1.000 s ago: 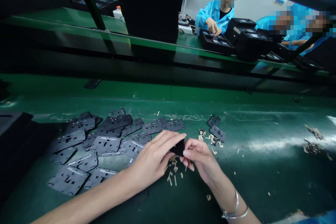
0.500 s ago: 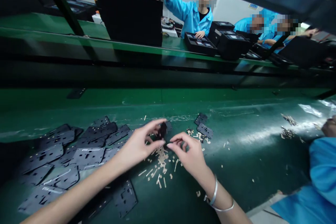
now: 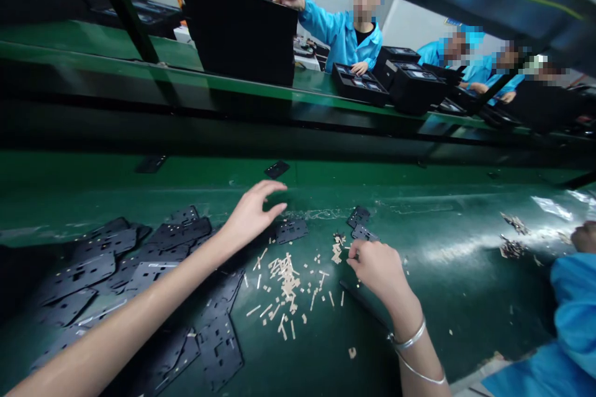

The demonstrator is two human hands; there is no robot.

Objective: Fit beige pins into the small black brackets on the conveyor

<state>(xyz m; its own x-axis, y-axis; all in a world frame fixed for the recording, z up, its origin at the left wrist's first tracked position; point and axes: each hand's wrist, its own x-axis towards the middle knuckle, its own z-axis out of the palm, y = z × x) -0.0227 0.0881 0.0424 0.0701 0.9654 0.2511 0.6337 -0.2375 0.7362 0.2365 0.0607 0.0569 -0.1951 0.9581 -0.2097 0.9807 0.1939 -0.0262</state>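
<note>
My left hand (image 3: pixel 254 211) is open, thumb and fingers apart, over the green bench. Just beyond its fingertips lies a small black plate (image 3: pixel 277 169). Below the hand, another dark plate (image 3: pixel 292 231) with cut-outs rests beside a scattered heap of small tan pieces (image 3: pixel 287 279). My right hand (image 3: pixel 379 263) has its fingers curled into a pinch by a smaller cluster of tan pieces (image 3: pixel 337 249); what it grips, if anything, is too small to make out. A thin dark stick-like object (image 3: pixel 363 303) shows under the right wrist.
Many dark plates (image 3: pixel 100 248) are piled on the left. Two plates (image 3: pixel 358 216) lie beyond my right hand. Another person's blue sleeve (image 3: pixel 575 304) is at the right edge. Behind a raised ledge, a person in blue (image 3: pixel 354 37) touches a black case (image 3: pixel 237 31).
My left hand has let go of a black plate, which now lies farther back on the bench, and has moved up. My right hand has moved right, away from the left hand.
</note>
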